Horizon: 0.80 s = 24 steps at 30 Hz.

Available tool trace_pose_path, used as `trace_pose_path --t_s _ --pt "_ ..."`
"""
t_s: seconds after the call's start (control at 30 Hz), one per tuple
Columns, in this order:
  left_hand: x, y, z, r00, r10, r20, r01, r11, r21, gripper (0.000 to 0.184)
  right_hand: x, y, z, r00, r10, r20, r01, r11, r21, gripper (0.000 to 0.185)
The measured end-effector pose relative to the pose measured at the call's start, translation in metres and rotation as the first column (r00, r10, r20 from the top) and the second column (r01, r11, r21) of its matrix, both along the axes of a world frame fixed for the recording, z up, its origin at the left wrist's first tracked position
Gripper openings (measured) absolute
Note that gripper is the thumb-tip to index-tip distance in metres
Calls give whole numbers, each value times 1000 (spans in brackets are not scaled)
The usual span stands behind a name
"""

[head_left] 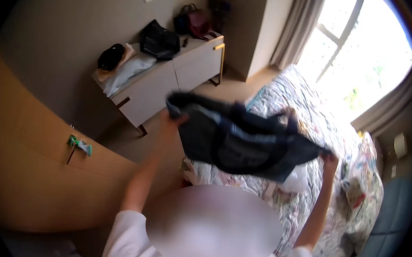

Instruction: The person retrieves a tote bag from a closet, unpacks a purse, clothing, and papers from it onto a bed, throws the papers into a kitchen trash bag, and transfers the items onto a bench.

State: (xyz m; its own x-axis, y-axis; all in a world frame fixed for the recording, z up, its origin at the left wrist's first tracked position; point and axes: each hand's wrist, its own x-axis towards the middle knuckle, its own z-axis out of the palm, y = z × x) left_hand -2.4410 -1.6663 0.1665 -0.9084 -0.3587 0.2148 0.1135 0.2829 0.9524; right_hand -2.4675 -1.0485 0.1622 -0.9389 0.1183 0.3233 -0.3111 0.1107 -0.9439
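A large dark tote bag [248, 143] with dark handles is stretched out sideways in the air, above the near part of the bed. My left hand [174, 120] grips its left end near the top edge. At the bag's right corner, my right hand [328, 161] is closed on the fabric. The bag is blurred, and light lettering on its side cannot be read. Behind and below it lies a bed [294, 91] with a patterned quilt. A whitish plastic bag [295, 180] shows just under the bag's right part.
Along the wall, a white sideboard [154, 89] bears a black bag [159, 40], a dark red bag [200, 23] and a black cap [111, 57]. A wooden door [37, 150] stands at the left. Bunched floral bedding [364, 187] lies at the right, beside a grey-blue headboard [390, 232].
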Motion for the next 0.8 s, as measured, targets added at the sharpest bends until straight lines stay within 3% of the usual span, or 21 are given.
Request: trace_pose_path --t_s 0.03,0.07,0.1,0.17,0.23,0.27,0.3,0.33,0.37,0.4,0.43,0.5,0.57,0.6,0.63,0.67,0.7,0.73,0.77,0.8 --pt "-19 -8 22 995 14 -98 -22 997 -75 30 -8 -25 45 979 72 -193 -62 996 59 21" --pt "-26 1 75 998 13 -61 -3 988 153 36 -23 -46 67 986 79 -150 -91 993 -77 23" --pt "-32 21 117 999 -19 -27 28 925 378 42 -56 -61 74 977 166 -132 -210 849 -486 33" --pt "-52 14 114 975 138 -176 -75 944 321 52 -62 -61 81 987 95 -130 -141 899 -414 38" --pt "-60 22 140 984 122 -133 -70 937 343 51 -32 -83 122 976 -207 -75 168 922 -349 37" --pt "-62 21 130 963 217 -162 -170 950 262 48 -61 -98 129 975 -161 -152 128 970 -208 37" --pt "-80 17 120 995 93 -49 -69 929 363 43 -41 -71 117 971 -190 -146 187 982 -33 37" --pt "-81 24 115 990 8 -142 48 921 386 42 -27 -46 110 948 -303 -100 303 953 -12 38" --pt "-105 42 123 992 -13 -126 52 950 309 41 -21 -23 107 909 -409 -78 411 912 3 39" --pt "-54 59 134 960 2 -281 110 917 384 43 -3 -32 102 858 -481 -180 471 877 -96 38" --pt "-75 53 105 986 -111 -126 145 942 303 60 25 -51 84 804 -546 -237 517 837 -178 37" --pt "-96 55 93 962 -161 219 116 971 208 64 46 -37 75 881 -470 -59 458 876 -149 35" --pt "-141 106 80 938 -227 261 196 971 140 67 97 -4 79 744 -658 -119 649 753 -104 32" --pt "-116 85 63 872 -484 68 407 796 448 57 130 -29 89 729 -676 -106 637 727 -258 31" --pt "-123 91 48 813 -573 102 472 751 462 57 160 -64 105 701 -707 -92 623 670 -404 31" --pt "-142 33 26 849 -506 148 407 808 426 65 118 -135 108 774 -629 -72 545 720 -430 32" --pt "-140 39 34 861 -503 71 456 827 329 69 137 -150 122 752 -656 -69 563 692 -452 32" --pt "-132 53 49 851 -511 -119 523 843 123 73 158 -168 137 674 -735 -66 638 626 -449 31" --pt "-120 74 61 768 -538 -349 527 839 -135 76 195 -160 149 731 -681 -50 550 630 -548 29" --pt "-102 92 73 583 -572 -578 497 813 -303 80 173 -209 137 498 -857 -131 840 514 -174 31"
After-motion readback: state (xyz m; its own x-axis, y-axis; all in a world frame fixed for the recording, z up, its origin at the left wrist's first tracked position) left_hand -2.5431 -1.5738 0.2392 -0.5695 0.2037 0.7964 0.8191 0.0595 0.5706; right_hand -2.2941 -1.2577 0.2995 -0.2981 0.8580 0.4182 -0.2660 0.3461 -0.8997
